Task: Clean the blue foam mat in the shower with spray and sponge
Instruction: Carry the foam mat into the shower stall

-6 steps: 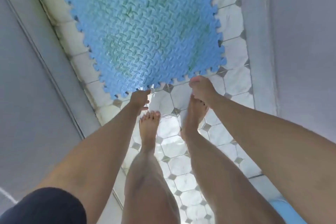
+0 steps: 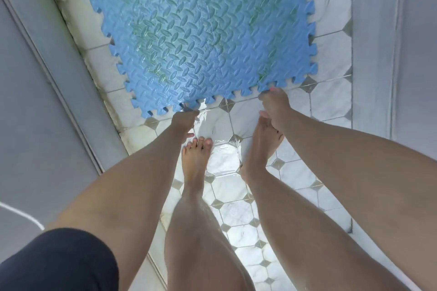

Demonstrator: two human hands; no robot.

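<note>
Blue foam mat (image 2: 201, 38) is gripped along its near toothed edge by both hands: the left hand (image 2: 184, 119) is pinched closed on the edge toward the mat's near left corner, and the right hand (image 2: 274, 104) is curled closed on the teeth close to the near right corner. Just behind the hands, two bare feet stand on the wet tiled floor (image 2: 328, 106), the right hand partly over the right foot. Beyond them the mat spreads over the shower floor, its left side against the pale curb (image 2: 78, 28) and its right side short of the grey wall (image 2: 373, 54), with greenish smears showing across its embossed top. No spray bottle or sponge is in view, so this looks like positioning or lifting the mat rather than scrubbing. Next, I judge, the mat must be settled flat or propped where its stained face can be reached, then one hand freed to fetch the spray.
</note>
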